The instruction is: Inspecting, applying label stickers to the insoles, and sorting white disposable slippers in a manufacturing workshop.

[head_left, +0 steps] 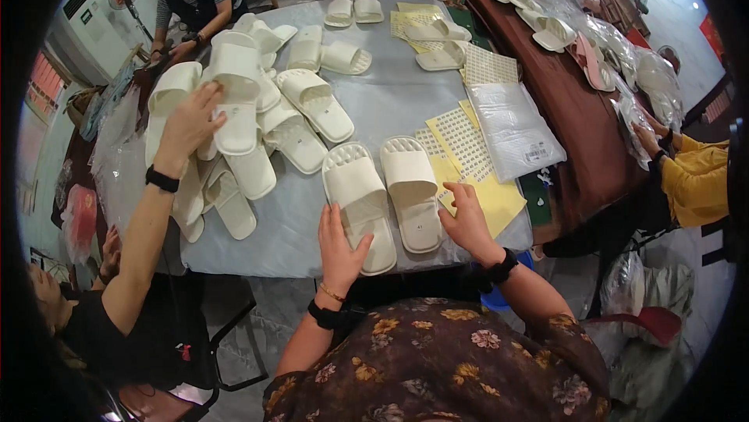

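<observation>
Two cream slippers lie side by side in front of me on the covered table, toes pointing away. My left hand (341, 249) rests along the outer edge of the left slipper (355, 180), fingers stretched and thumb spread over its sole. Beside the right slipper (409, 176) is my right hand (470, 221), its fingers apart and the thumb side close to the slipper's edge. Whether that hand touches it, I cannot tell. A small dark mark shows on the right slipper's heel. Neither hand grips anything.
At left, a co-worker's hand (191, 122) reaches onto a heap of cream slippers (253, 172). Yellow-backed sticker sheets (468, 141) and a white plastic package (515, 129) lie to the right. A brown-covered table (538, 79) holds more slippers. Other people sit around.
</observation>
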A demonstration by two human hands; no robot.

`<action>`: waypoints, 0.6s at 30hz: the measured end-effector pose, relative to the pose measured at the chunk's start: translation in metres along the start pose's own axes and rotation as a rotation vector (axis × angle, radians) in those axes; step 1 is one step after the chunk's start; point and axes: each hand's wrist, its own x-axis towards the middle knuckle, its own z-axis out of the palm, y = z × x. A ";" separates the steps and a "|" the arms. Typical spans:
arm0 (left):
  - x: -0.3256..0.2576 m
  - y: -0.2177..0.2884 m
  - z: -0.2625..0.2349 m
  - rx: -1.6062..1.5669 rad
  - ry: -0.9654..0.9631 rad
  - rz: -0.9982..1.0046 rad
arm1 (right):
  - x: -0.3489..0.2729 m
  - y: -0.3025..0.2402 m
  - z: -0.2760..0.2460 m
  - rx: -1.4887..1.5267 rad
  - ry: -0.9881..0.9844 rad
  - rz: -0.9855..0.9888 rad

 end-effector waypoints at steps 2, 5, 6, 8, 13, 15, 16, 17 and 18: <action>-0.004 0.006 0.005 -0.027 -0.007 0.000 | -0.002 0.007 0.004 0.045 -0.066 0.105; -0.006 0.012 0.012 -0.052 -0.002 0.008 | 0.010 0.011 0.013 -0.003 -0.133 0.022; -0.007 0.011 0.016 -0.037 0.014 0.014 | 0.016 0.015 0.015 0.001 -0.131 0.033; -0.008 0.015 0.017 -0.018 0.020 0.021 | 0.029 0.018 0.018 0.085 -0.091 -0.056; -0.004 0.033 0.007 0.150 0.080 0.266 | 0.020 0.004 0.001 0.081 -0.094 0.036; 0.001 0.040 0.009 0.109 -0.027 0.351 | 0.006 -0.003 0.000 0.104 -0.158 0.024; 0.005 0.042 0.011 0.066 -0.127 0.440 | -0.001 -0.007 0.001 0.103 -0.164 0.031; 0.010 0.045 0.015 0.062 -0.133 0.436 | -0.007 -0.012 0.002 0.077 -0.162 -0.044; 0.014 0.048 0.019 0.084 -0.190 0.463 | -0.012 -0.015 0.004 0.051 -0.160 -0.120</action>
